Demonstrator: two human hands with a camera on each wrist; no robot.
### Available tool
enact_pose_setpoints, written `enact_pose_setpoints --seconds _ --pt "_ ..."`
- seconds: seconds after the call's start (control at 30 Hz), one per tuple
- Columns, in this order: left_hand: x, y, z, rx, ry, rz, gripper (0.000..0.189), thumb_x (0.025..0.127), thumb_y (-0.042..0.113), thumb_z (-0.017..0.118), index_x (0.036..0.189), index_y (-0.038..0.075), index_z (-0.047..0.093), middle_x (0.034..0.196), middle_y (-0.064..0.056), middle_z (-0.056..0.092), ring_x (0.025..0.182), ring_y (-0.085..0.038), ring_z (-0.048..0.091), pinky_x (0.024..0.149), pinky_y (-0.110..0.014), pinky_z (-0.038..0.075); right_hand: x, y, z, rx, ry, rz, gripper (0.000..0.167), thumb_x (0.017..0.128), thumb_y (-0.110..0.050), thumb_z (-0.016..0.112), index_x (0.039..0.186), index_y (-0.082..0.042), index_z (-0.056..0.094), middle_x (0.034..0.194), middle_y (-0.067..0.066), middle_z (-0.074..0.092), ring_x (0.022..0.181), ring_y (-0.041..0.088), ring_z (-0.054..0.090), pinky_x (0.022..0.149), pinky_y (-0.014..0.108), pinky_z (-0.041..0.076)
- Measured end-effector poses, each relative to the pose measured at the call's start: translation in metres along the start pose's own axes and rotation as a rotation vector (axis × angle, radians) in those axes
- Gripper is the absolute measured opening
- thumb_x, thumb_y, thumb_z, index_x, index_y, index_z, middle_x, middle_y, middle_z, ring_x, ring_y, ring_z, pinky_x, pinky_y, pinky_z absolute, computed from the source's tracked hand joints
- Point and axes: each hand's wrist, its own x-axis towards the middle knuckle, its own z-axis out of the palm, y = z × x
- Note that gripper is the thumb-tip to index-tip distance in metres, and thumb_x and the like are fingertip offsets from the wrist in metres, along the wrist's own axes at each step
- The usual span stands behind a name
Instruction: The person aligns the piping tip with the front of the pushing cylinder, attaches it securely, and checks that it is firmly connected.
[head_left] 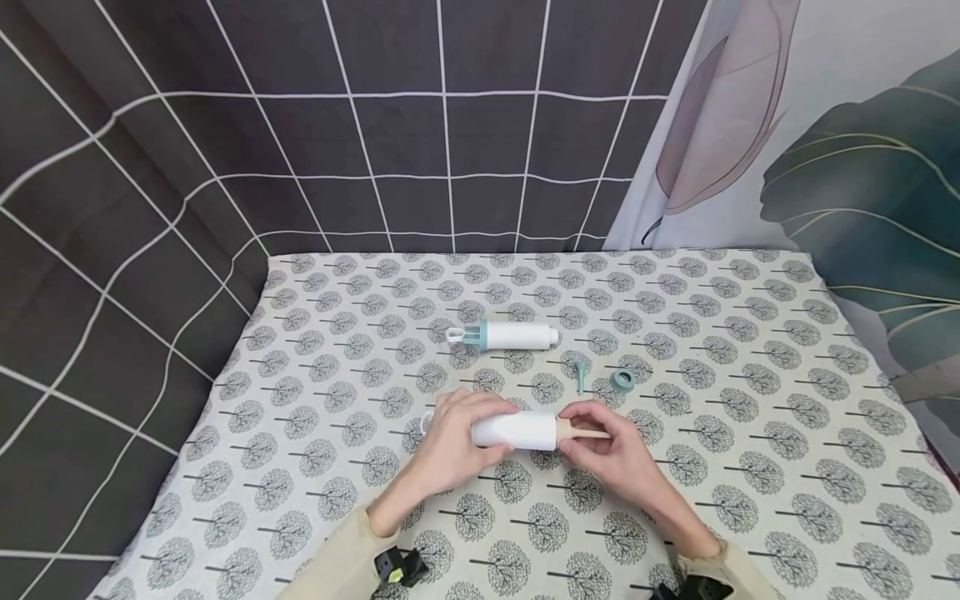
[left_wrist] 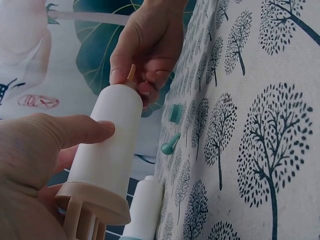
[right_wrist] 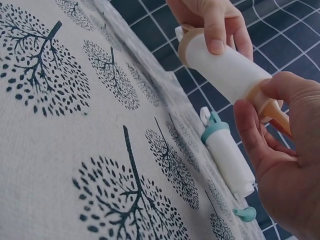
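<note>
A white-barrelled icing syringe [head_left: 517, 430] with beige end fittings lies level between the two hands. My left hand [head_left: 456, 433] grips its barrel, thumb laid along the side; in the left wrist view a beige collar [left_wrist: 93, 202] shows at the near end. At the opposite end, my right hand [head_left: 609, 446] pinches the beige nozzle cap [right_wrist: 260, 97] between thumb and fingers, and the slim beige tip [head_left: 590, 433] sticks out past it. The cap sits against the barrel. Whether it is threaded fully on, I cannot tell.
Beyond the hands, a second white syringe [head_left: 519, 336] with a teal collar and white ring handle lies on its side. To its right are a small teal nozzle [head_left: 581, 377] and a round teal cap [head_left: 622, 381]. All rest on a tree-print tablecloth [head_left: 720, 517].
</note>
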Motion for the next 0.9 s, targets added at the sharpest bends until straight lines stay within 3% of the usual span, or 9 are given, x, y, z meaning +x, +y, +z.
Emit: enact_pose_setpoints --seconds 0.2,0.43,0.63,0.73,0.9 --pt "0.0001 0.0008 -0.0008 -0.005 -0.013 -0.010 0.047 0.069 0.007 0.090 0.113 0.011 0.073 0.117 -0.003 0.071 0.105 -0.021 0.056 0.097 -0.046 0.034 -0.0005 -0.0020 -0.0005 0.030 0.007 0.065 0.031 0.087 0.009 0.068 0.116 0.012 0.056 0.100 0.028 0.061 0.077 0.038 0.069 0.067 0.045 0.059" --pt "-0.0013 0.0009 -0.0008 -0.012 -0.019 -0.017 0.047 0.069 0.007 0.089 0.113 0.009 0.073 0.117 -0.003 0.071 0.105 -0.021 0.056 0.098 -0.048 0.035 0.0000 -0.0007 -0.0014 0.020 -0.010 0.069 0.028 0.089 0.006 0.067 0.115 0.011 0.058 0.093 0.022 0.066 0.068 0.036 0.068 0.063 0.041 0.060" --pt "-0.0013 -0.0001 -0.0005 -0.021 -0.023 -0.028 0.047 0.069 0.007 0.089 0.114 0.009 0.073 0.117 -0.003 0.070 0.106 -0.021 0.056 0.098 -0.048 0.035 -0.0017 -0.0028 -0.0045 -0.017 -0.017 0.095 0.039 0.087 0.004 0.070 0.123 0.008 0.055 0.103 0.025 0.064 0.069 0.033 0.066 0.057 0.038 0.059" --pt "-0.0011 -0.0008 -0.0002 -0.013 -0.021 -0.031 0.047 0.069 0.006 0.089 0.113 0.009 0.073 0.117 -0.003 0.070 0.107 -0.021 0.056 0.098 -0.049 0.036 -0.0020 -0.0031 -0.0053 -0.041 -0.013 0.055 0.047 0.084 0.006 0.072 0.126 0.009 0.052 0.111 0.028 0.061 0.077 0.028 0.067 0.059 0.037 0.060" --pt "-0.0004 -0.0007 -0.0008 -0.015 -0.020 -0.040 0.047 0.069 0.007 0.089 0.113 0.010 0.073 0.117 -0.002 0.070 0.107 -0.021 0.056 0.099 -0.048 0.035 0.0008 -0.0021 -0.0046 -0.048 -0.020 -0.127 0.051 0.079 0.015 0.072 0.124 0.013 0.050 0.118 0.032 0.053 0.098 0.023 0.064 0.080 0.035 0.058"
